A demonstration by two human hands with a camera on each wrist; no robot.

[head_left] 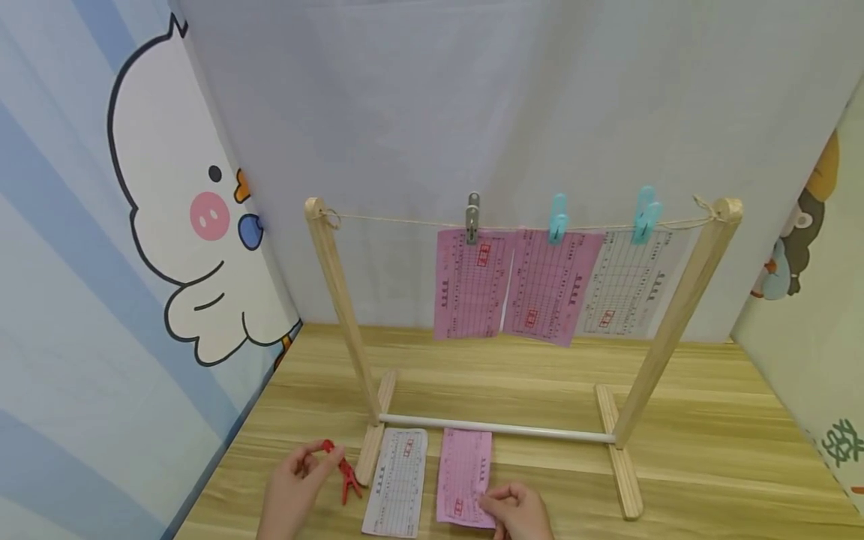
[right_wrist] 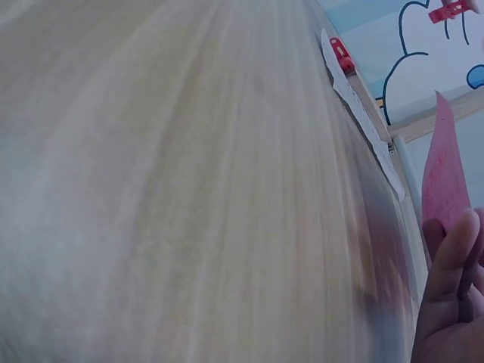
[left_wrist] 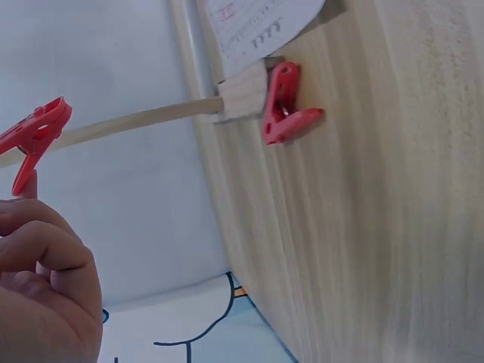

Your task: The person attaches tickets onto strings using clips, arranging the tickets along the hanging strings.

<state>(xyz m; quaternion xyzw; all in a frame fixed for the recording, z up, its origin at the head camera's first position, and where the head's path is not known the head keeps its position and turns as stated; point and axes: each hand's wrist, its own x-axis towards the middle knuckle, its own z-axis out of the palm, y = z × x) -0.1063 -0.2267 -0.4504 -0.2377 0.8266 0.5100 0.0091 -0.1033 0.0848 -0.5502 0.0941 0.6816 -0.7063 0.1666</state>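
In the head view my left hand (head_left: 295, 486) is low at the left, pinching a red clothespin (left_wrist: 36, 134). A second red clothespin (head_left: 349, 480) lies on the table just right of that hand, beside the rack's left foot. My right hand (head_left: 521, 511) pinches the lower right edge of a pink printed slip (head_left: 464, 469). The right wrist view shows this slip lifted off the wood. Between the two hands a white printed slip (head_left: 397, 480) lies flat on the table.
A wooden rack (head_left: 682, 322) with a string stands behind the hands. From the string hang two pink slips (head_left: 472, 292) and a white slip (head_left: 624, 285), held by a grey clothespin (head_left: 472, 217) and two blue clothespins (head_left: 558, 219). A white rod (head_left: 499, 428) joins the rack's feet.
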